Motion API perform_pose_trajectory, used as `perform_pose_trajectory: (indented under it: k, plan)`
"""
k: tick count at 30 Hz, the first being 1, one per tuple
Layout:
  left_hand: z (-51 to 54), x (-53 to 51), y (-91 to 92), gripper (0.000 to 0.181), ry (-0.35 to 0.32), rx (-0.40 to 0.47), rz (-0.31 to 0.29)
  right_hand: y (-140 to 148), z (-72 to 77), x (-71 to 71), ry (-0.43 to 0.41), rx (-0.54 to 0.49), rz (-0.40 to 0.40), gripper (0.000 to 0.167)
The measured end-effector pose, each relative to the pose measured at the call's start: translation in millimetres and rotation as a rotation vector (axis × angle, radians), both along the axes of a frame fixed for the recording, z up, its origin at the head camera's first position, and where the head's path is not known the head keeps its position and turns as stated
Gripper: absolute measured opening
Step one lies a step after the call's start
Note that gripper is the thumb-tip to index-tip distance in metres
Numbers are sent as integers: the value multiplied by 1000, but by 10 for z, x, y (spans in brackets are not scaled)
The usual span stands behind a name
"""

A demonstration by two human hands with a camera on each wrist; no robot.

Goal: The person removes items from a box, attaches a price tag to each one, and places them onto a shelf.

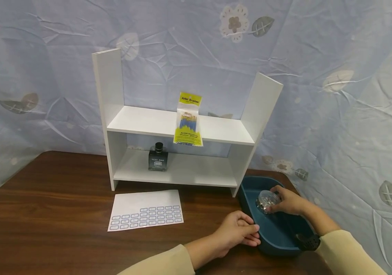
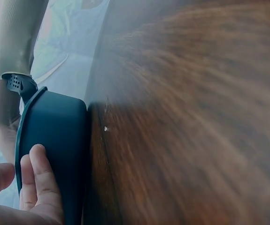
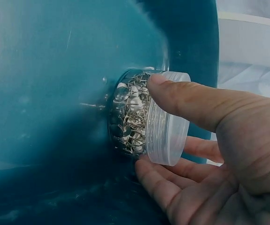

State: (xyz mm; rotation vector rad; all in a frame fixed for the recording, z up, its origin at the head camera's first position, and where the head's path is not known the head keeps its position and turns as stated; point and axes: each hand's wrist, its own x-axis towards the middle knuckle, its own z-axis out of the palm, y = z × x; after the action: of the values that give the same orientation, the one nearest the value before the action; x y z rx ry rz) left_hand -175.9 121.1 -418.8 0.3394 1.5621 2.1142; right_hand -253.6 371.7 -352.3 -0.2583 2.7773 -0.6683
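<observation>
A small clear round jar of metal thumbtacks [image 3: 134, 112] with a translucent lid [image 3: 167, 119] sits inside the blue-green bin [image 1: 281, 250] on the right of the table. My right hand [image 1: 287, 201] grips this jar, thumb on one side and fingers on the other, as the right wrist view shows close up. Outside the bin, my left hand [image 1: 235, 233] rests against its near left wall. In the left wrist view its fingers [image 2: 43, 176] lie along the outer wall, with the thumb close to the rim.
A white two-tier shelf [image 1: 178, 179] stands at the back. It bears a yellow-labelled brush pack [image 1: 188, 124] on top and a dark square bottle [image 1: 158, 158] below. In front lies a sheet of blue-framed labels [image 1: 145, 210]. Patterned cloth [image 1: 182, 49] hangs behind.
</observation>
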Motion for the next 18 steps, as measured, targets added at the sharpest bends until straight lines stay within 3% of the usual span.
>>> perform_pose_trajectory:
  k: [18]
  plan:
    - [-5,11,45,16,-3,20,21,0,-8,14,56,30,20,76]
